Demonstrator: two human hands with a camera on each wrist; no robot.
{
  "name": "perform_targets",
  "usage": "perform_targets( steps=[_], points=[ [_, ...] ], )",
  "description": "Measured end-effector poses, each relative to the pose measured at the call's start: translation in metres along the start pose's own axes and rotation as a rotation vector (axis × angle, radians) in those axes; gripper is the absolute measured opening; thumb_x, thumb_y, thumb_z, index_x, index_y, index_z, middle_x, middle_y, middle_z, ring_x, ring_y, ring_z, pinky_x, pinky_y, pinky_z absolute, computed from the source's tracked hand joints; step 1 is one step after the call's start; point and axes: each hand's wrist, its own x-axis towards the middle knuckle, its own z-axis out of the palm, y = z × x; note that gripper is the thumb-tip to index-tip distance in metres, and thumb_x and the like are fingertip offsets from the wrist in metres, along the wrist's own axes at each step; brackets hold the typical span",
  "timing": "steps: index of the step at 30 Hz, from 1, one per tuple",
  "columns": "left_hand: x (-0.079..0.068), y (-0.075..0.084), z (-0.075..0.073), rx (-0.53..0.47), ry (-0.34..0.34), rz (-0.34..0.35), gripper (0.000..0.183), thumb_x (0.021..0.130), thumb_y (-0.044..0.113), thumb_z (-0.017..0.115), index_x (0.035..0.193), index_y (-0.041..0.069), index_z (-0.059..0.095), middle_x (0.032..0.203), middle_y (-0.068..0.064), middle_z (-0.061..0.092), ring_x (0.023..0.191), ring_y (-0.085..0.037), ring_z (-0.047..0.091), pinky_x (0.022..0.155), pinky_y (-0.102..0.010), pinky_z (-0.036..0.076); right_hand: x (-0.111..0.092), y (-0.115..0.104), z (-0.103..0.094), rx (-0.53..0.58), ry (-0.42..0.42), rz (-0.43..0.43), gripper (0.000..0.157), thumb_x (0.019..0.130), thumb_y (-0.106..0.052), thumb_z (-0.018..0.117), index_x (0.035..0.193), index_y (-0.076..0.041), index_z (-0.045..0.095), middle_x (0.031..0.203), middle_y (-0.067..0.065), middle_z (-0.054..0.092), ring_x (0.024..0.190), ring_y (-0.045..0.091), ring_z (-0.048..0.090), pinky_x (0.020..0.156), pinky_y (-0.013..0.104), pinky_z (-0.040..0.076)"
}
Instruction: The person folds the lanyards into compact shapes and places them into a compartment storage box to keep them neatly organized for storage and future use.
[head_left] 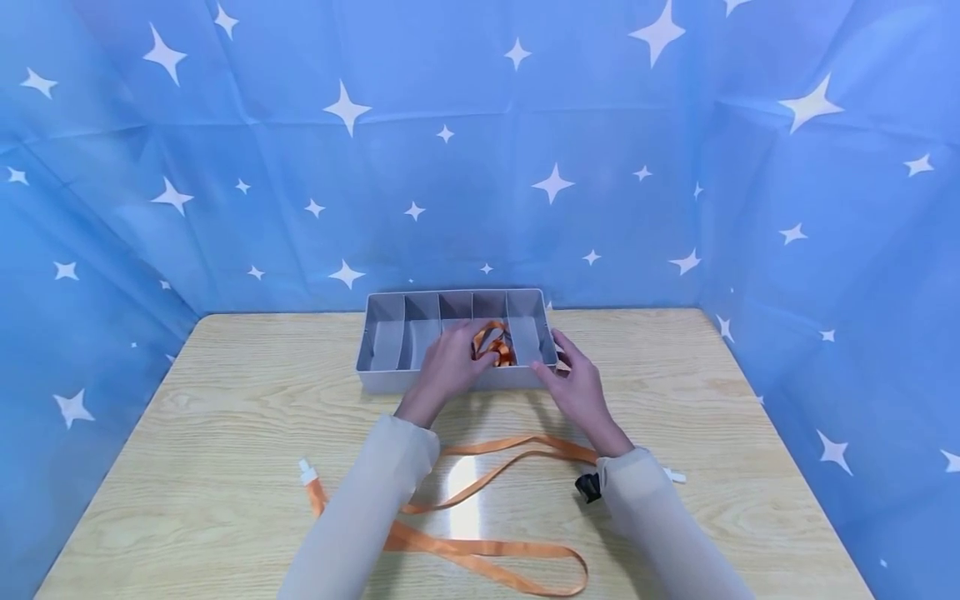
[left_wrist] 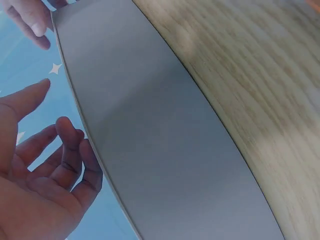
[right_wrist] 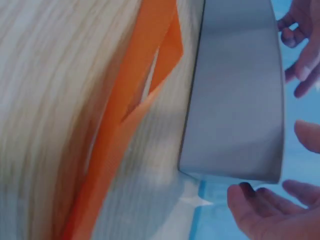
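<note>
A grey divided box [head_left: 442, 382] stands at the back of the table. In one compartment right of its middle lies a coiled orange lanyard [head_left: 501, 353]. My left hand [head_left: 452, 357] reaches over the box, its fingertips beside that lanyard; the left wrist view shows its thumb apart from loosely bent fingers, nothing between them. At the box's right end is my right hand [head_left: 576, 388], thumb by the front corner and relaxed fingers along the end wall. In the right wrist view, those fingers [right_wrist: 245, 210] lie close to the corner.
Orange straps [head_left: 491, 547] lie looped across the table in front of the box, partly under both sleeves. A white clip [head_left: 308, 473] ends one at the left; another white end [head_left: 675, 476] shows at the right. A starry blue curtain [head_left: 465, 167] hangs behind.
</note>
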Motion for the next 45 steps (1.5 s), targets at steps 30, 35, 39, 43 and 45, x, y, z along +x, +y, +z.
perform_targets(
  steps=[30,35,39,43,45],
  points=[
    [-0.069,0.001,0.012,-0.156,-0.077,0.143,0.049,0.092,0.031,0.073,0.135,0.01,0.062,0.131,-0.006,0.064,0.071,-0.018,0.063,0.08,-0.034,0.053,-0.064,-0.009,-0.023,-0.31,-0.171,-0.163,0.056,0.091,-0.016,0.074,0.141,-0.001,0.052,0.126,0.021,0.062,0.083,0.017,0.067,0.063,0.029,0.053],
    [-0.075,-0.003,0.024,-0.133,-0.15,0.128,0.052,0.089,0.035,0.075,0.133,0.009,0.064,0.131,-0.004,0.064,0.117,-0.021,0.061,0.096,-0.039,0.05,-0.07,-0.004,-0.025,-0.316,-0.238,-0.11,0.057,0.091,-0.016,0.074,0.142,-0.002,0.052,0.124,0.021,0.062,0.075,0.012,0.064,0.057,0.025,0.051],
    [-0.078,-0.005,0.031,-0.141,-0.22,0.102,0.052,0.088,0.035,0.077,0.133,0.011,0.064,0.127,-0.002,0.067,0.115,-0.019,0.062,0.095,-0.037,0.051,-0.074,0.001,-0.026,-0.331,-0.255,-0.093,0.057,0.09,-0.015,0.075,0.14,0.0,0.053,0.122,0.02,0.064,0.073,0.011,0.064,0.057,0.025,0.051],
    [-0.081,-0.005,0.035,-0.138,-0.289,0.084,0.053,0.087,0.037,0.078,0.132,0.013,0.065,0.119,-0.003,0.07,0.093,-0.013,0.065,0.081,-0.03,0.05,-0.076,0.005,-0.027,-0.334,-0.261,-0.058,0.057,0.09,-0.016,0.075,0.14,0.0,0.053,0.121,0.02,0.064,0.07,0.009,0.062,0.057,0.025,0.051],
    [-0.081,-0.006,0.037,-0.121,-0.319,0.084,0.053,0.085,0.039,0.079,0.131,0.014,0.066,0.116,-0.003,0.071,0.09,-0.012,0.064,0.077,-0.028,0.048,-0.078,0.007,-0.028,-0.34,-0.264,-0.05,0.057,0.09,-0.017,0.076,0.14,-0.001,0.054,0.122,0.019,0.064,0.067,0.008,0.06,0.055,0.025,0.05]
  ],
)
